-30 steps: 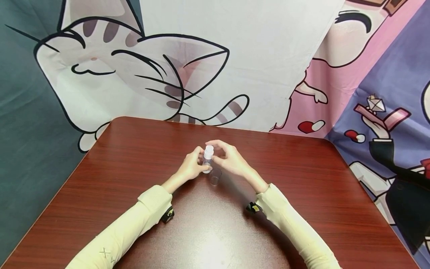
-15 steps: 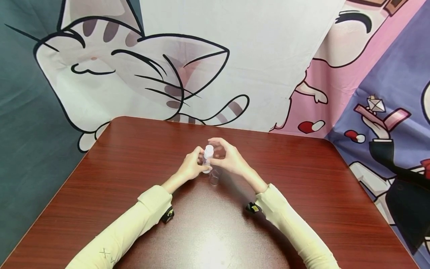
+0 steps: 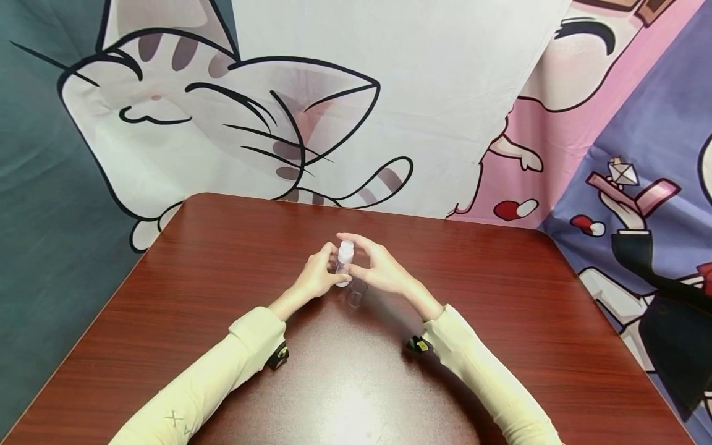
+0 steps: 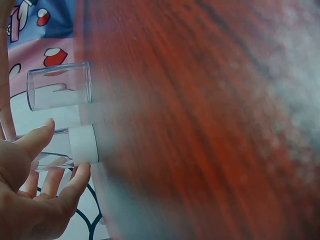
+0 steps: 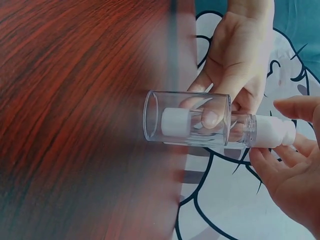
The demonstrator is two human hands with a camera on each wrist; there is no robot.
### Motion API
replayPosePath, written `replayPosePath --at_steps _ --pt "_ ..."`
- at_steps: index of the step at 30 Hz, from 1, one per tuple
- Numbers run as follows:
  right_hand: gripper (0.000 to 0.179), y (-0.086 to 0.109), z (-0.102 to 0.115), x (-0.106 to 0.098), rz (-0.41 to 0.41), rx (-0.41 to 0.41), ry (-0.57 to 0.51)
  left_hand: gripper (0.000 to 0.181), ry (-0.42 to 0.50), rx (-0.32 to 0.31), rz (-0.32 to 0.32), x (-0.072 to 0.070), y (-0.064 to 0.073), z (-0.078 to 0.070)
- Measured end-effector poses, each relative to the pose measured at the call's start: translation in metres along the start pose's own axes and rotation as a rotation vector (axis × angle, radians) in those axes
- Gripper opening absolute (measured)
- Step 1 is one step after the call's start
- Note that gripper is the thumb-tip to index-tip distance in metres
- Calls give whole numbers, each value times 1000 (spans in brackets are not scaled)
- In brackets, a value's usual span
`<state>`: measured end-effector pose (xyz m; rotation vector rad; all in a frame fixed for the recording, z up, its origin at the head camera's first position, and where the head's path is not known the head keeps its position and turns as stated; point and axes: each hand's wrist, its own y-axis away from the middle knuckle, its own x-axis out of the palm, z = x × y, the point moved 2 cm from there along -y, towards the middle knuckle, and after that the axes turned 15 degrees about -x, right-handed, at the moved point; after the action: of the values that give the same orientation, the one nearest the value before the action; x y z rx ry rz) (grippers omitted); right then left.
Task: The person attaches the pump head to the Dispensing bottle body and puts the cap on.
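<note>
A small clear pump bottle [image 5: 242, 125] with a white base and white pump head [image 5: 270, 131] stands upright on the table. My left hand [image 3: 317, 272] grips its clear body low down, the thumb in front and fingers behind, as the left wrist view shows. Around the pump head my right hand [image 3: 384, 266] is spread: fingers touch or nearly touch the white collar, while the thumb stands a little off it in the right wrist view. A clear cylindrical cap [image 4: 60, 87] stands beside the bottle, nearer to me; in the right wrist view it partly covers the bottle's lower half.
The reddish-brown wooden table [image 3: 222, 259] reaches back to a cloth backdrop [image 3: 434, 111] printed with cartoon figures. Glare lies on the tabletop's near middle. Dark camera mounts [image 3: 278, 355] sit under both wrists.
My right hand's fingertips shifted right and the thumb left across the bottle's neck; the fingertips have since come back left, behind the pump head. Left hand, bottle and cap stay put.
</note>
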<state>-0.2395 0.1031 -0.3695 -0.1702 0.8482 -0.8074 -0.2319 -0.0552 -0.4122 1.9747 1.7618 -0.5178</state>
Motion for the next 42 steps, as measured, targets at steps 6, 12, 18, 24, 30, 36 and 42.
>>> replayPosePath --at_steps 6,12,18,24,30,36,42 --pt "50 1 -5 -2 -27 12 12 43 -5 7 -4 0 0 0" --pt "44 2 -6 -5 -50 41 37 44 -8 16 -14 0 0 0" --pt "41 2 -6 -5 -65 49 48 44 -1 20 -19 0 1 0" --pt "39 2 -8 -4 -104 57 40 44 -7 17 -26 1 1 -1" --pt "41 1 -10 -2 -132 52 40 43 -11 21 -28 1 1 0" --pt "45 0 -10 -3 -147 3 54 43 -3 16 -28 2 0 0" --pt "43 -1 -8 -3 -57 -29 13 43 1 5 -18 1 0 0"
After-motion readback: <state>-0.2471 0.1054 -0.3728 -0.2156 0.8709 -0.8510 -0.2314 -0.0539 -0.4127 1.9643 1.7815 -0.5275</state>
